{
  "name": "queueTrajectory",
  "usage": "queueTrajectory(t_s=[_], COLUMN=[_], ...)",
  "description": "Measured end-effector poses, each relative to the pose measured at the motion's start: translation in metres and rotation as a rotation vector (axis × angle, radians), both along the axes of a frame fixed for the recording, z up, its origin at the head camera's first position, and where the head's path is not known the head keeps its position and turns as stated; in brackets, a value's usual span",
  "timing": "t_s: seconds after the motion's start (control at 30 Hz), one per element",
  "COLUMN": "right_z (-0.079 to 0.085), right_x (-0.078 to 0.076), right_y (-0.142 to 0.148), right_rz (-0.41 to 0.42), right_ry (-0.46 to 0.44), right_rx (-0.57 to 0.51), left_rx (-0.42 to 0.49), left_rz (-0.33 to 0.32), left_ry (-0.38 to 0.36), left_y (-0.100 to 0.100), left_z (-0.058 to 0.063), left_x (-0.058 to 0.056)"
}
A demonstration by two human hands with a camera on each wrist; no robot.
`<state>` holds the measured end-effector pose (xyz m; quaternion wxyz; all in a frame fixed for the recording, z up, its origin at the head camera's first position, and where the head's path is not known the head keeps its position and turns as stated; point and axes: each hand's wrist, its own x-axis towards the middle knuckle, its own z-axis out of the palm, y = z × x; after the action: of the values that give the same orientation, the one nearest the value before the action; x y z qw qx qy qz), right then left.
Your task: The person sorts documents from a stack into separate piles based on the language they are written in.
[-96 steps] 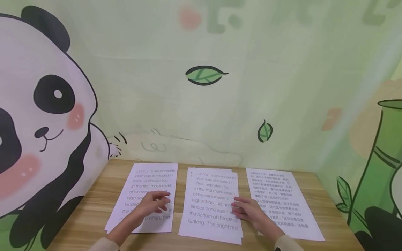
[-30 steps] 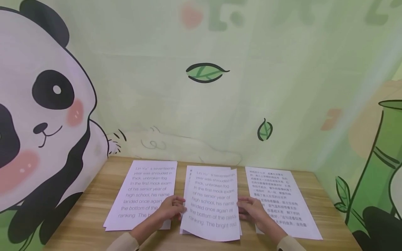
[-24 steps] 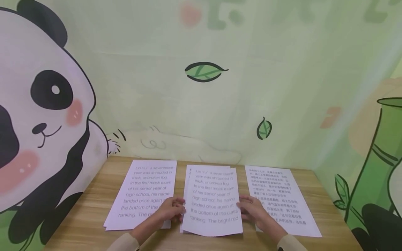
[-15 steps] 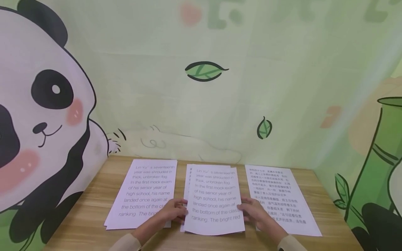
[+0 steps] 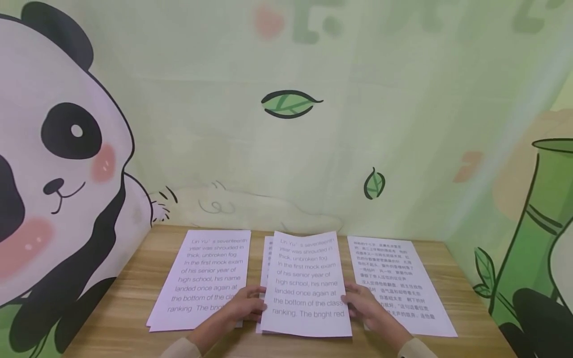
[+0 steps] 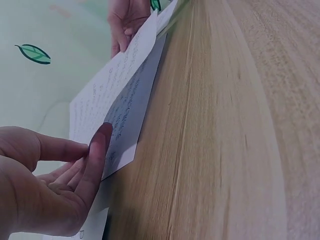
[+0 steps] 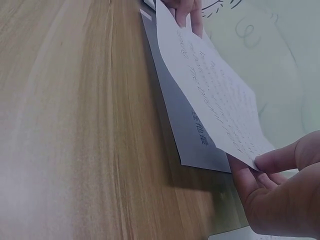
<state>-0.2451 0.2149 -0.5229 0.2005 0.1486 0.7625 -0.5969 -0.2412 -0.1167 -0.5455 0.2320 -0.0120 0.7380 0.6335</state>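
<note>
Between my two hands a printed sheet of paper with large English text is held just above the middle stack. My left hand pinches its left edge, thumb on top and fingers beneath, as the left wrist view shows. On the opposite edge my right hand pinches the sheet in the same way; in the right wrist view the right hand has its thumb over the paper. Under the raised sheet lies another sheet with Chinese characters, mostly hidden in the head view. The held sheet bows slightly.
On the left lies a stack of sheets with the same English text, its edges uneven. A stack with Chinese text lies on the right. The wooden table meets a printed fabric backdrop with a panda, leaves and bamboo.
Since the oldest frame, both hands have come to the middle sheet's edges and taken hold of it. The sheet has lifted off the stack beneath and shifted slightly right.
</note>
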Motion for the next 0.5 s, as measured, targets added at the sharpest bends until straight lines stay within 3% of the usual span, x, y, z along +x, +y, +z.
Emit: queueTrajectory(t_s=[0.5], right_z=[0.002], right_x=[0.001], right_y=[-0.002], right_rz=[-0.042], right_ry=[0.029], right_rx=[-0.057], left_rx=[0.015], left_rz=[0.022], left_ry=[0.04], left_y=[-0.013], left_z=[0.006], left_x=[-0.001])
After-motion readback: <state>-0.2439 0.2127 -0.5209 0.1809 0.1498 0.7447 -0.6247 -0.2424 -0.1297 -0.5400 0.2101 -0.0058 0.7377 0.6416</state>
